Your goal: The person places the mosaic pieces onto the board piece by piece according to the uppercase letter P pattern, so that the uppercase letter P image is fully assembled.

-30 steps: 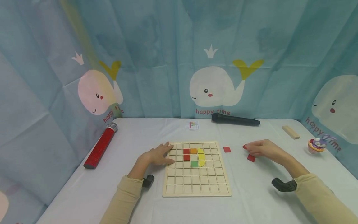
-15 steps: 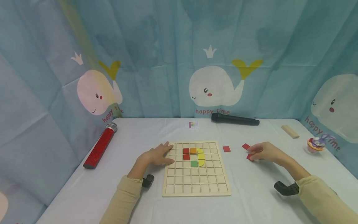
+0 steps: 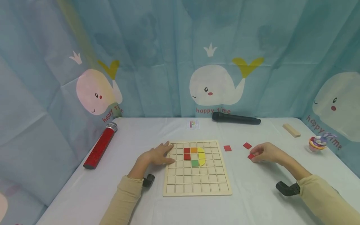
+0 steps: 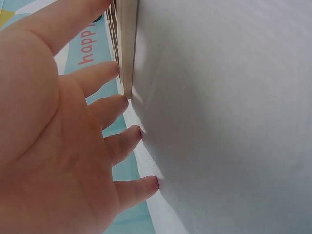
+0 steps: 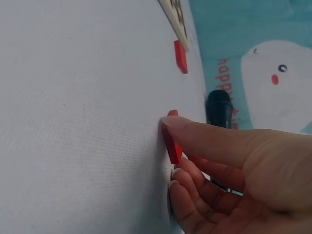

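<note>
A wooden grid board [image 3: 197,180] lies mid-table, bearing two red squares [image 3: 187,153], an orange square [image 3: 194,150], a green square [image 3: 195,163] and yellow pieces [image 3: 201,155], some rounded. My left hand [image 3: 157,156] spreads its fingers over the board's left edge; in the left wrist view fingertips [image 4: 116,68] touch the rim. To the board's right, my right hand [image 3: 265,152] pinches a red square tile [image 5: 171,141] at its edges, thumb on one side, low over the cloth. Two more red tiles lie there, one beside the board [image 3: 227,148], one just beyond my fingers [image 3: 247,145].
A small printed pattern card [image 3: 193,125] lies behind the board. A black microphone [image 3: 236,118] is at the back, and a red glittery one [image 3: 100,147] at left. A wooden block [image 3: 291,130] and a cupcake-like toy [image 3: 318,143] stand at right.
My right hand has left the farther red tile, come slightly nearer, and taken the closer tile between thumb and fingers. The left hand stays in place on the board.
</note>
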The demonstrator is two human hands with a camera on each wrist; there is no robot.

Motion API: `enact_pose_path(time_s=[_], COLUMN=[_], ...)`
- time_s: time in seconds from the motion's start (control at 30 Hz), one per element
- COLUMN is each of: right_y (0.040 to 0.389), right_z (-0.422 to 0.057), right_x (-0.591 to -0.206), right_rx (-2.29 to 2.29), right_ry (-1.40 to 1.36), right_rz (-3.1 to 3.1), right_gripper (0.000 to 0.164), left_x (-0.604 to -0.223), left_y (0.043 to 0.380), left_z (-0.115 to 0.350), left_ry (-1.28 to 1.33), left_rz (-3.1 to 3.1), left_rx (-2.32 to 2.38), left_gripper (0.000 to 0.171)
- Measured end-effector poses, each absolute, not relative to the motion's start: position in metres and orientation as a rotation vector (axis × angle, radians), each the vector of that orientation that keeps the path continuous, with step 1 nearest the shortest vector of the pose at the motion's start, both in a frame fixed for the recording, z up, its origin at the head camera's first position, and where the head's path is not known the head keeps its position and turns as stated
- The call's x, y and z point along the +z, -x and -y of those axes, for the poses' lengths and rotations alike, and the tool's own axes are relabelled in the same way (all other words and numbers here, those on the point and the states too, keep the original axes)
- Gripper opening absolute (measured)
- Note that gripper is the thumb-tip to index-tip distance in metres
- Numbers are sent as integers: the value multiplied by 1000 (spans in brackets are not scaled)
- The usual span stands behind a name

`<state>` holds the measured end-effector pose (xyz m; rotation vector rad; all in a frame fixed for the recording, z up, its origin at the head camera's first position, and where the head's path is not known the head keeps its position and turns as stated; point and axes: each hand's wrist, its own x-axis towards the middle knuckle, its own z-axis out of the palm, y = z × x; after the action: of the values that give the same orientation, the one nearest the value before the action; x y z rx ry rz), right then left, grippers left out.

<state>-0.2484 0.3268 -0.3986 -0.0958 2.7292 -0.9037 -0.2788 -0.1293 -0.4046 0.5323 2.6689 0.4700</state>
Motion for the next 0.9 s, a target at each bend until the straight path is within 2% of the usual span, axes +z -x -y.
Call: enact_pose_path(time_s=[0.63,0.9], right_y=[247,249], right_z=[-329,-324], right_x=[-397,-398], right_rx=[-1018,-1208], right_ry=[84,56], right_rz=[-2695,-2604], right_gripper=[28,33], left_x=[-404,-405], left_y=[280,280], left_z=[128,129], left_ry=[-537,-544], left_rz=[-2668,-2668], left_rx=[484,492], left_gripper=[76,76])
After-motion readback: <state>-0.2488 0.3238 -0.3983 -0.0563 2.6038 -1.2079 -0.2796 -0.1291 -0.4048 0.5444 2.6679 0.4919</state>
